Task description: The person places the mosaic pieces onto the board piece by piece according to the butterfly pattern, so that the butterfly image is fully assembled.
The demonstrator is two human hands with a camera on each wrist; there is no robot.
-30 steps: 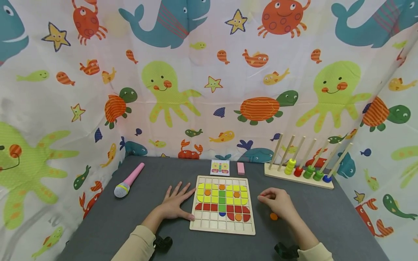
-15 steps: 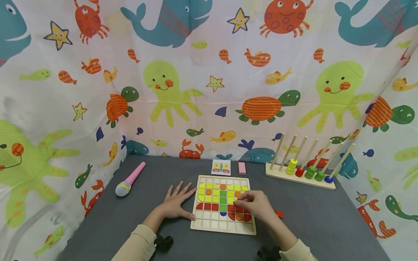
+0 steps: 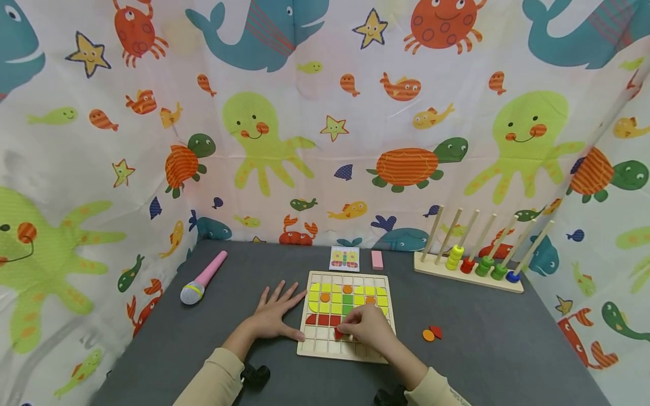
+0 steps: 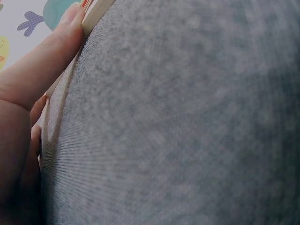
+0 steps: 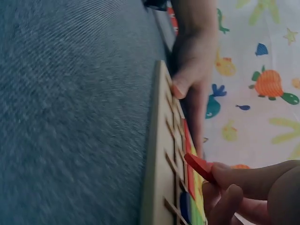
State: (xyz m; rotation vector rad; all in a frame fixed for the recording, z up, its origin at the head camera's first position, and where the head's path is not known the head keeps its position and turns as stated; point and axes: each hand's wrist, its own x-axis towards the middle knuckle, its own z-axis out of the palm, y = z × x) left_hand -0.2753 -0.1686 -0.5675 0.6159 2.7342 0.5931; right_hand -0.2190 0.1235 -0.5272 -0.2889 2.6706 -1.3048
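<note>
A wooden grid board (image 3: 320,346) lies on the dark table, with yellow, red, green, orange and blue tiles in many of its cells. My right hand (image 3: 372,327) is over its lower middle and pinches a red tile (image 5: 199,167) between thumb and fingers. In the right wrist view the tile is tilted, close to the grid's ribs. Fingers spread, my left hand (image 3: 276,317) rests beside the board's left edge; its thumb (image 4: 58,54) touches that edge. Right of the board lie a loose orange disc (image 3: 429,335) and a red piece (image 3: 436,331). My right hand hides some board cells.
Behind the board are a printed pattern card (image 3: 345,259) and a small pink block (image 3: 377,260). A pink toy microphone (image 3: 203,279) lies at the left. At the back right stands a wooden peg rack (image 3: 467,273) with coloured rings. A patterned curtain (image 3: 325,197) surrounds the table.
My right hand has moved left from beside the board to its lower middle, carrying the red tile. The loose orange and red pieces now both show at the right. My left hand has stayed put.
</note>
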